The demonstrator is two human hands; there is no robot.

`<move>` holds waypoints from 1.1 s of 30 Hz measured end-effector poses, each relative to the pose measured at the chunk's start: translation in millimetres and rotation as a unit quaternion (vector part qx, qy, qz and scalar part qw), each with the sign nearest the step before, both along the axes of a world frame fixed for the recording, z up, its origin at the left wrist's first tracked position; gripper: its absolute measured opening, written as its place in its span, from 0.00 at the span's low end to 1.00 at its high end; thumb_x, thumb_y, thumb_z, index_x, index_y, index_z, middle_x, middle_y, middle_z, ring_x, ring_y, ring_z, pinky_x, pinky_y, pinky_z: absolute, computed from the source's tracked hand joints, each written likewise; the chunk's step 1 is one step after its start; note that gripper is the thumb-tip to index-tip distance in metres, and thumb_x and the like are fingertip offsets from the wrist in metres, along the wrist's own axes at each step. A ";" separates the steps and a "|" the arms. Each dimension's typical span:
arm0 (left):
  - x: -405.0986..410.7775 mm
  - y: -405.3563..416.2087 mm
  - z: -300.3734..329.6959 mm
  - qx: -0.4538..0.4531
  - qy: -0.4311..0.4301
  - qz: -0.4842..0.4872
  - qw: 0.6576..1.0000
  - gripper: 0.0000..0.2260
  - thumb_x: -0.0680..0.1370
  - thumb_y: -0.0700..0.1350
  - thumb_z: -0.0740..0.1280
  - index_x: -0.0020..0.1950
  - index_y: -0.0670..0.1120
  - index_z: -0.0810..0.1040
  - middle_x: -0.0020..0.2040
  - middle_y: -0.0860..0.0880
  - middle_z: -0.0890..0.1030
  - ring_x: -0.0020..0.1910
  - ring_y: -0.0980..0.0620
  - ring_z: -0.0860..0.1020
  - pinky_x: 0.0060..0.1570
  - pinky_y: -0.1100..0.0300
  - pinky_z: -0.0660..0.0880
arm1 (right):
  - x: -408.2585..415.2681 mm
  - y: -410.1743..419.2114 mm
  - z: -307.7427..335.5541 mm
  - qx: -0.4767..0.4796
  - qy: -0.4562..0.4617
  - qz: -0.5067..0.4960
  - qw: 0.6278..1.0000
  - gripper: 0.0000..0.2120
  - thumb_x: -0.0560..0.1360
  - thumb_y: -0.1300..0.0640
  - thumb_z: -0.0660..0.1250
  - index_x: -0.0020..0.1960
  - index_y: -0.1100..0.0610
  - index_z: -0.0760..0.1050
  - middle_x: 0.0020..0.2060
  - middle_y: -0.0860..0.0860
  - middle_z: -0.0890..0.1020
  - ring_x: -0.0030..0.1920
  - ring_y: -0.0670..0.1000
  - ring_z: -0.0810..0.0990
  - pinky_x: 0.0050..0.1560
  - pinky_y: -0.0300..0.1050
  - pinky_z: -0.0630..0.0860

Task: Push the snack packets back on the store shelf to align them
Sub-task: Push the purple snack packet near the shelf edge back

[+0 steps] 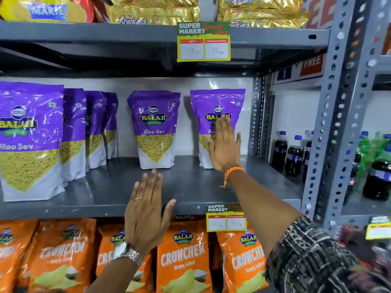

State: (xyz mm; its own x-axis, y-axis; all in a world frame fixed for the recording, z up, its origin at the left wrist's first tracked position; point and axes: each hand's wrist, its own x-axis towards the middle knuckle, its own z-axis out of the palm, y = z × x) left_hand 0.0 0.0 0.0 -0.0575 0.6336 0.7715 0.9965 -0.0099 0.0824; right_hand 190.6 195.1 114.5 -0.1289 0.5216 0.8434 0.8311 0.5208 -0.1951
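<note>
Purple Aloo Sev packets stand on the grey middle shelf (pixel 190 187). The right packet (pixel 213 102) stands at the back, and my right hand (pixel 224 149) lies flat against its front, fingers straight. The middle packet (pixel 155 127) stands at the back too; my left hand (pixel 148 212) hovers open over the shelf's front edge, its fingertips just short of that packet's base. On the left a row of purple packets (pixel 84 132) runs from the back to a front packet (pixel 29 140) near the shelf edge.
Orange Crunchex packets (pixel 182 256) fill the shelf below, gold and yellow biscuit packs (pixel 154 13) the shelf above. Price tags (pixel 203 42) hang on the shelf edges. A perforated steel upright (pixel 334 115) bounds the right side, with dark soda bottles (pixel 293 157) beyond.
</note>
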 end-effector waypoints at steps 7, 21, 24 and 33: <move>-1.2 6.1 -9.2 0.041 0.001 0.005 0.999 0.29 0.83 0.61 0.50 0.72 0.45 0.76 0.71 0.44 0.78 0.69 0.43 0.77 0.71 0.49 0.63 | -9.1 31.9 -5.2 -0.039 -0.066 -0.015 0.997 0.36 0.81 0.47 0.60 0.83 0.53 0.48 0.83 0.51 0.50 0.83 0.54 0.48 0.76 0.74 0.52; 0.4 8.3 -24.7 0.129 0.030 0.035 0.991 0.26 0.84 0.58 0.51 0.60 0.43 0.81 0.55 0.44 0.84 0.50 0.41 0.81 0.55 0.47 0.68 | -16.1 38.8 -8.6 -0.078 -0.123 -0.068 0.987 0.46 0.77 0.38 0.66 0.83 0.52 0.44 0.83 0.52 0.46 0.82 0.58 0.46 0.61 0.83 0.65; 1.3 10.0 -25.3 0.136 0.034 0.041 0.989 0.26 0.84 0.58 0.51 0.59 0.42 0.81 0.54 0.44 0.84 0.48 0.40 0.81 0.54 0.47 0.68 | -15.1 33.5 -7.7 -0.078 -0.126 -0.071 0.986 0.45 0.76 0.41 0.68 0.83 0.53 0.48 0.83 0.53 0.51 0.81 0.59 0.52 0.61 0.80 0.69; 1.7 7.3 -23.4 0.119 0.028 0.037 0.992 0.26 0.84 0.59 0.51 0.58 0.43 0.81 0.54 0.44 0.84 0.48 0.40 0.81 0.55 0.46 0.68 | -5.7 1.9 -6.3 -0.070 -0.116 -0.067 0.989 0.45 0.75 0.45 0.71 0.82 0.53 0.48 0.83 0.52 0.50 0.80 0.60 0.55 0.60 0.79 0.70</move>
State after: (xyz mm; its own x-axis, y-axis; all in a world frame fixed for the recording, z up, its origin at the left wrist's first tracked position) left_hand 1.7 7.3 -23.4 -0.0491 0.4288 0.9021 0.9982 0.0509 0.0301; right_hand 184.9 197.0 108.2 -0.2317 0.6568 0.7176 0.9218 0.3839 -0.0537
